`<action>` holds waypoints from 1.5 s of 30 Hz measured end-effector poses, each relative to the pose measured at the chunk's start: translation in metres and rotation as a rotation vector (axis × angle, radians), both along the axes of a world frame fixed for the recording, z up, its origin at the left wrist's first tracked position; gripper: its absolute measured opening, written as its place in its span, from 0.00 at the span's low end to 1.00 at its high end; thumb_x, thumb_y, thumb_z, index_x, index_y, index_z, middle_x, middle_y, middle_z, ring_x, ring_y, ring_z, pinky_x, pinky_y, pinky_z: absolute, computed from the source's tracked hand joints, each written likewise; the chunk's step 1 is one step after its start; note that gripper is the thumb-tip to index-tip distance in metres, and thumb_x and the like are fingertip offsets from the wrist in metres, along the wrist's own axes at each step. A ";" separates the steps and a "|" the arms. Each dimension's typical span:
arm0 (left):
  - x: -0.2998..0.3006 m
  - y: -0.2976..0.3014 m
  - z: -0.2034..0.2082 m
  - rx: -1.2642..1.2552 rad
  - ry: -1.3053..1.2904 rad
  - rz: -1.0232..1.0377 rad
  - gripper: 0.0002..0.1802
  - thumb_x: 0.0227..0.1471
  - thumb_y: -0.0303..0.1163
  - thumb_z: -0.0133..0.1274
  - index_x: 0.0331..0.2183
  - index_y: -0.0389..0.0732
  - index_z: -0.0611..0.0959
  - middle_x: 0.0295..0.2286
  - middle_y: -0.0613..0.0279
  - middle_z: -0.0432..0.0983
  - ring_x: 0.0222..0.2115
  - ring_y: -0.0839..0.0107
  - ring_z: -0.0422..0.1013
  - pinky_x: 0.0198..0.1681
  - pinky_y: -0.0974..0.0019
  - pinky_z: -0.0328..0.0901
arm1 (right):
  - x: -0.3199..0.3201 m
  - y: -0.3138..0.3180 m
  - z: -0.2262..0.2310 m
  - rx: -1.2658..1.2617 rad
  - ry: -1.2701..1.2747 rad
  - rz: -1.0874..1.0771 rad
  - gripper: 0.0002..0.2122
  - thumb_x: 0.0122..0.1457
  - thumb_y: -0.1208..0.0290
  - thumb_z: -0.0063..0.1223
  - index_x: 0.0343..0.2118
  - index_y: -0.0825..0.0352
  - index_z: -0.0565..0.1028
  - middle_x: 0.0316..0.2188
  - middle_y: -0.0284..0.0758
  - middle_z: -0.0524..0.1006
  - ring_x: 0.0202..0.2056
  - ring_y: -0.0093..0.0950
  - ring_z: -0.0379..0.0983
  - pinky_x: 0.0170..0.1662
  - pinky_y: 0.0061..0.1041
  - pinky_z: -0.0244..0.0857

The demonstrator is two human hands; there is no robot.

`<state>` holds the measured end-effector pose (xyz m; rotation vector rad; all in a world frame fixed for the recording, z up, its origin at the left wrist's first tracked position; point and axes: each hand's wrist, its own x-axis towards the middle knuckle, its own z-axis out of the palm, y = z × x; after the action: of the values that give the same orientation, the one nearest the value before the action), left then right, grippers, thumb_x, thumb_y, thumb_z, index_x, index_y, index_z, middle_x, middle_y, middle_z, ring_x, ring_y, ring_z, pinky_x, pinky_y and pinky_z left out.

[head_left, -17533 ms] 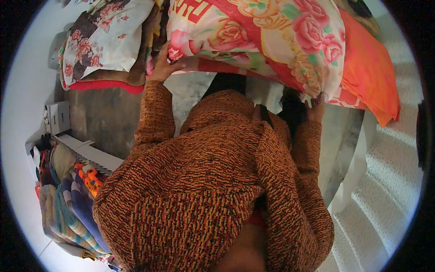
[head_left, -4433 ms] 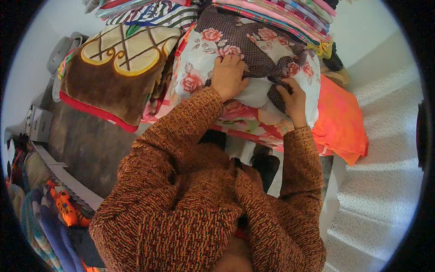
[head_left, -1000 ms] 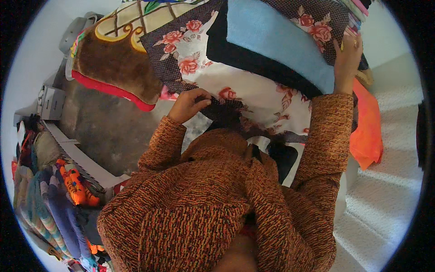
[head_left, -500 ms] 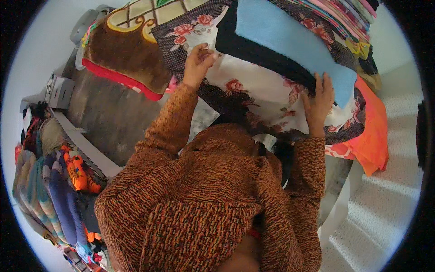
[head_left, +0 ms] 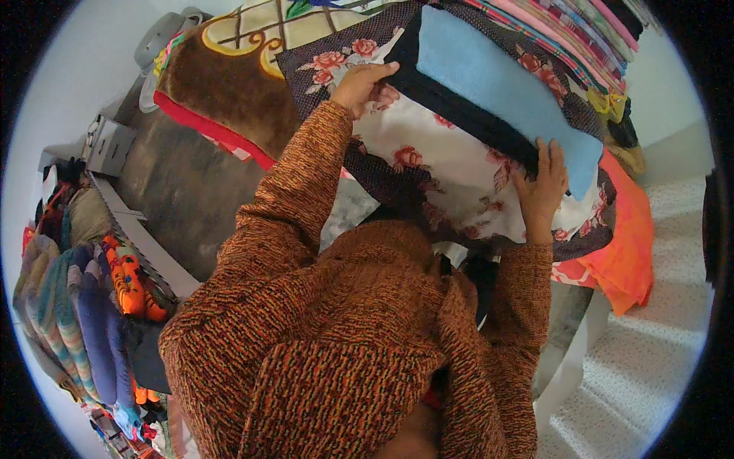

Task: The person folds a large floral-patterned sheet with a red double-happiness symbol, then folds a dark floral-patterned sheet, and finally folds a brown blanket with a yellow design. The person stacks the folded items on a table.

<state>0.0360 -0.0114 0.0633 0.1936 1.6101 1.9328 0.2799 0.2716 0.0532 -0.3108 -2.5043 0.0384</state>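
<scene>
A folded light blue cloth (head_left: 497, 84) lies on a folded black cloth (head_left: 451, 90), whose dark border shows along its near and left sides. Both rest on a white floral cloth (head_left: 459, 145) with red roses and a dark dotted border. My left hand (head_left: 361, 86) is at the left corner of the black cloth, its thumb side over the edge and the other fingers curled below, pinching it. At the near right, my right hand (head_left: 544, 187) lies with fingers stretched out across the edge of the blue and black cloths.
A brown plush blanket (head_left: 237, 92) with red trim lies to the left. Folded fabrics (head_left: 566, 38) are stacked at the far right. Orange cloth (head_left: 623, 229) hangs beside pale steps (head_left: 634, 359). Lower left are piled clothes (head_left: 92, 321) and a small white box (head_left: 111, 147).
My left hand has moved right and up onto the corner of the black cloth and closed there. The right hand stays on the cloths. The whole view has shifted slightly.
</scene>
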 end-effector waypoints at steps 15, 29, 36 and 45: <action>-0.003 0.058 0.044 0.335 0.306 -0.157 0.24 0.55 0.52 0.44 0.40 0.41 0.76 0.37 0.61 0.74 0.41 0.69 0.70 0.43 0.66 0.61 | -0.141 -0.066 0.028 -0.536 -0.105 0.049 0.31 0.52 0.51 0.53 0.52 0.71 0.65 0.40 0.50 0.74 0.44 0.44 0.69 0.48 0.41 0.60; 0.002 -0.001 -0.070 0.281 -0.062 0.211 0.13 0.55 0.36 0.48 0.39 0.39 0.72 0.33 0.58 0.74 0.32 0.67 0.73 0.32 0.66 0.69 | -0.144 0.038 0.034 -1.774 0.372 0.310 0.20 0.50 0.70 0.59 0.46 0.70 0.70 0.42 0.38 0.73 0.40 0.33 0.72 0.41 0.32 0.69; -0.038 0.016 -0.055 0.174 -0.066 0.164 0.14 0.51 0.40 0.53 0.36 0.41 0.74 0.28 0.62 0.74 0.27 0.72 0.71 0.30 0.67 0.68 | -0.142 0.029 0.036 -1.833 0.356 0.335 0.19 0.51 0.69 0.58 0.44 0.72 0.70 0.41 0.38 0.73 0.39 0.33 0.71 0.44 0.33 0.67; -0.051 0.037 -0.027 0.069 -0.007 0.139 0.15 0.49 0.40 0.56 0.33 0.39 0.75 0.24 0.64 0.73 0.22 0.74 0.70 0.26 0.69 0.67 | -0.143 0.030 0.028 -1.876 0.356 0.405 0.16 0.52 0.71 0.57 0.42 0.72 0.71 0.37 0.36 0.75 0.36 0.30 0.72 0.41 0.29 0.67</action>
<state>-0.0153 0.0253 0.0361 0.1044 1.5906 2.0936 0.1368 0.3018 0.0815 -0.3969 -1.3639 2.3005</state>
